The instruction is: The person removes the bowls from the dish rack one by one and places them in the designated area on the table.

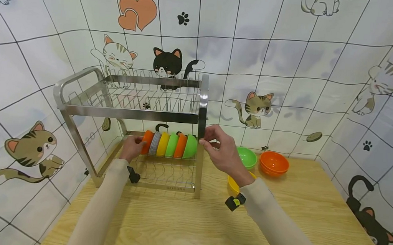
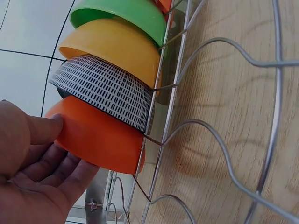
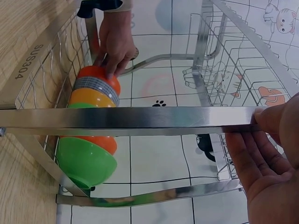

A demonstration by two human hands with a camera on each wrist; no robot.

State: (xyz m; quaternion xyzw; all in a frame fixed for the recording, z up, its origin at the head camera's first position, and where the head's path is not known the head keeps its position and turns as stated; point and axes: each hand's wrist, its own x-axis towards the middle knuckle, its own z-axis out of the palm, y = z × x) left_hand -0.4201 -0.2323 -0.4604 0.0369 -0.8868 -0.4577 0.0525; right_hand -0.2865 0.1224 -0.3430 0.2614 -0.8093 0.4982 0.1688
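Observation:
A row of bowls stands on edge in the lower tier of a steel dish rack (image 1: pixel 131 114). My left hand (image 1: pixel 132 148) is at the row's left end, its thumb and fingers pinching an orange bowl (image 2: pixel 100 137). Against that bowl leans a black-and-white patterned bowl (image 2: pixel 105 88), followed by a yellow bowl (image 2: pixel 112 46) and a green bowl (image 2: pixel 124 14). Another orange bowl (image 1: pixel 180 146) and a green bowl (image 1: pixel 190 147) fill the right end. With thumb and fingers, my right hand (image 1: pixel 223 151) grips the rack's front right post (image 3: pixel 187 117).
Right of the rack, on the wooden table (image 1: pixel 174 228), sit a green bowl (image 1: pixel 247 157), orange bowls (image 1: pixel 274 163) that look stacked, and a yellow bowl (image 1: pixel 234 185) partly behind my right wrist. A cat-patterned wall (image 1: pixel 291 68) rises behind. The rack's upper tier has wire dividers.

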